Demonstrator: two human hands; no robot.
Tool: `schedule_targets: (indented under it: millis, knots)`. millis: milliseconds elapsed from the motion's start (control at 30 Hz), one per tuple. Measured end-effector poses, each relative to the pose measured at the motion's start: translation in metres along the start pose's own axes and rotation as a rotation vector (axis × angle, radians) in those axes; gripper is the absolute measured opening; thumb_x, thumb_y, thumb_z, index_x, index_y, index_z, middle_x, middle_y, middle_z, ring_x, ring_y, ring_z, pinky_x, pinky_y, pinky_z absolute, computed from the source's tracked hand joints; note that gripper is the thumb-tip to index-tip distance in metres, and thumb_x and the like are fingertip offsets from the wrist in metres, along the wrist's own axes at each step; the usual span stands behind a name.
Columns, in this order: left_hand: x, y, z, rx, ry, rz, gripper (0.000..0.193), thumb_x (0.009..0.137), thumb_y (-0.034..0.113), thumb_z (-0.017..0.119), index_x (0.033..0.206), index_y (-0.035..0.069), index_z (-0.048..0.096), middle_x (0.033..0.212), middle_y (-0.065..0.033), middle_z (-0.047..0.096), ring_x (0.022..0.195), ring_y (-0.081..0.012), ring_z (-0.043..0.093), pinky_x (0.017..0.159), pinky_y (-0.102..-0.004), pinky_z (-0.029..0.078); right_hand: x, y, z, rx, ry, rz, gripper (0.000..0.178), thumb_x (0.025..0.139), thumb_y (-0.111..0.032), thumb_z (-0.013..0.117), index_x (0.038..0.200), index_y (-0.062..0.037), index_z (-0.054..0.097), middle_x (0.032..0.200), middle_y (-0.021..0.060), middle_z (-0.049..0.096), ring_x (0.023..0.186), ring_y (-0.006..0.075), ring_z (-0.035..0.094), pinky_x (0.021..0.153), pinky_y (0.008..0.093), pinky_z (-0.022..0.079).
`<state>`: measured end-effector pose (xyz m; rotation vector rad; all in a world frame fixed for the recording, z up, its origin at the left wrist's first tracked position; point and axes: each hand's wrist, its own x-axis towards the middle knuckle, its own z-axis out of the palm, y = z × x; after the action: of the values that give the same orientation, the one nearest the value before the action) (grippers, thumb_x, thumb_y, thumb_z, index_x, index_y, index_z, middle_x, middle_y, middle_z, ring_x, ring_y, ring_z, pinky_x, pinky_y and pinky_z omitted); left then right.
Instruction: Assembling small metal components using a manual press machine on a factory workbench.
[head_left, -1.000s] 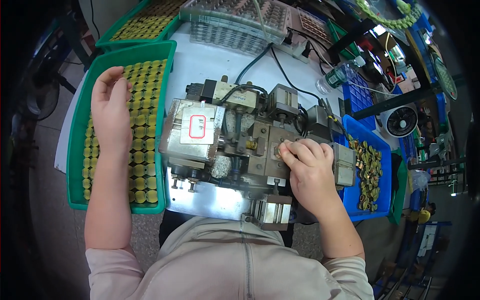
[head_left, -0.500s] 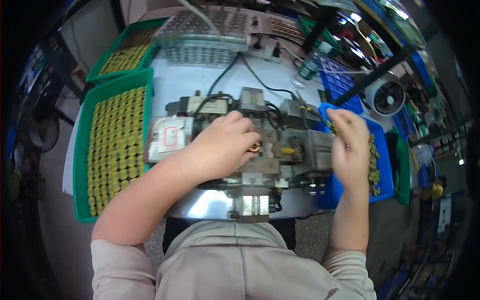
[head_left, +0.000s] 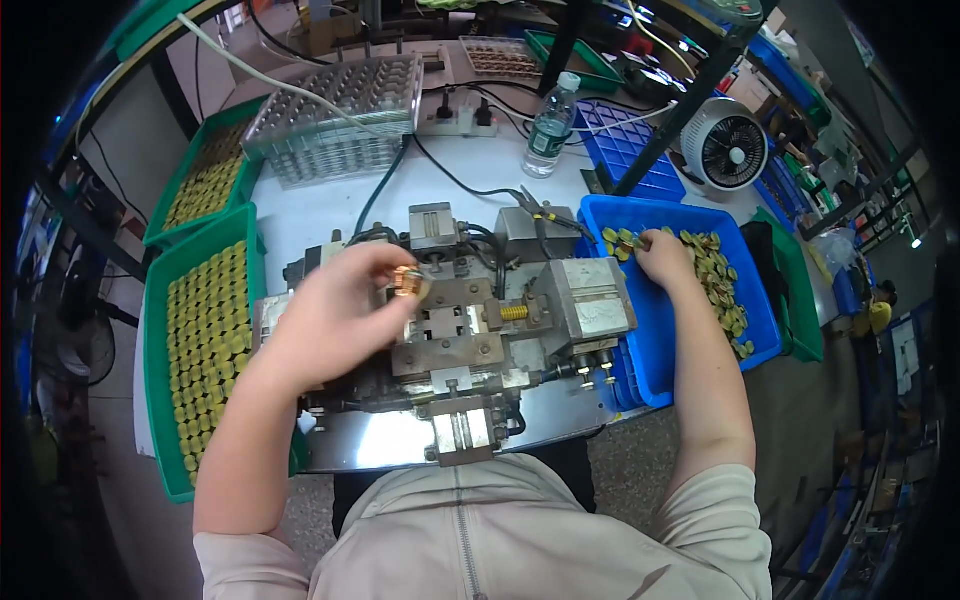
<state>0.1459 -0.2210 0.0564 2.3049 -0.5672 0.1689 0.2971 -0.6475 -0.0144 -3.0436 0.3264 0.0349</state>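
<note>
My left hand [head_left: 345,315] is raised over the left part of a metal clamping fixture [head_left: 450,350]. Thumb and fingers pinch a small copper-coloured, ring-like part [head_left: 408,281], slightly blurred. The fixture's middle, with a yellow spring [head_left: 513,312] beside it, shows uncovered. My right hand [head_left: 668,260] reaches into a blue bin [head_left: 645,350], its bent fingers closed at the heap of small yellow-green parts [head_left: 715,275]. What the right fingertips grip is mostly hidden.
At the left stand two green trays [head_left: 255,235] with yellow parts in rows. Clear plastic trays [head_left: 335,120], a water bottle [head_left: 552,130], pliers [head_left: 545,212] and a fan [head_left: 725,145] sit farther back. A dark frame bar [head_left: 690,105] slants above the right side.
My left hand has lifted off the fixture's middle, moving left with the copper-coloured part. My right hand has gone down among the parts in the blue bin. The whole view has shifted.
</note>
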Motion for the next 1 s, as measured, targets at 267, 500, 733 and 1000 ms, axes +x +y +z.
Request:
schedule_targets:
  millis: [267, 500, 733, 1000]
  knots:
    - [-0.093, -0.080, -0.093, -0.842, 0.488, -0.530, 0.032, 0.087, 0.009, 0.066, 0.118, 0.000, 0.062, 0.097, -0.0069, 0.064, 0.077, -0.0098, 0.058, 0.072, -0.0191, 0.046, 0.027, 0.002, 0.043, -0.012, 0.096, 0.069, 0.052, 0.088, -0.052, 0.061, 0.100, -0.0017, 0.068, 0.097, 0.0168, 0.071, 0.088, 0.0366, 0.068, 0.078, 0.0488, 0.052]
    - [-0.176, -0.154, -0.125, -0.284, 0.469, -0.805, 0.038, 0.084, 0.008, 0.064, 0.121, -0.002, 0.063, 0.092, -0.0060, 0.064, 0.077, -0.0121, 0.058, 0.071, -0.0222, 0.047, 0.032, 0.043, 0.043, 0.573, 0.261, -0.356, 0.043, 0.081, -0.040, 0.071, 0.091, 0.0024, 0.070, 0.084, 0.0143, 0.070, 0.071, 0.0276, 0.062, 0.072, 0.0360, 0.051]
    - [-0.187, -0.167, -0.125, 0.091, 0.153, -0.849, 0.039, 0.080, 0.005, 0.062, 0.119, 0.003, 0.066, 0.093, -0.0061, 0.067, 0.078, -0.0150, 0.059, 0.073, -0.0264, 0.049, 0.054, 0.055, 0.044, 0.895, 0.216, 0.043, 0.039, 0.089, -0.031, 0.072, 0.112, 0.0001, 0.065, 0.086, 0.0039, 0.065, 0.076, 0.0107, 0.058, 0.072, 0.0216, 0.047]
    - [-0.163, -0.150, -0.132, 0.154, -0.032, -0.982, 0.037, 0.080, 0.003, 0.062, 0.116, 0.006, 0.068, 0.095, -0.0053, 0.069, 0.081, -0.0157, 0.062, 0.077, -0.0269, 0.050, 0.046, 0.052, 0.038, 0.923, 0.268, 0.063, 0.039, 0.092, -0.027, 0.070, 0.119, -0.0005, 0.063, 0.093, 0.0030, 0.064, 0.081, 0.0089, 0.057, 0.075, 0.0192, 0.045]
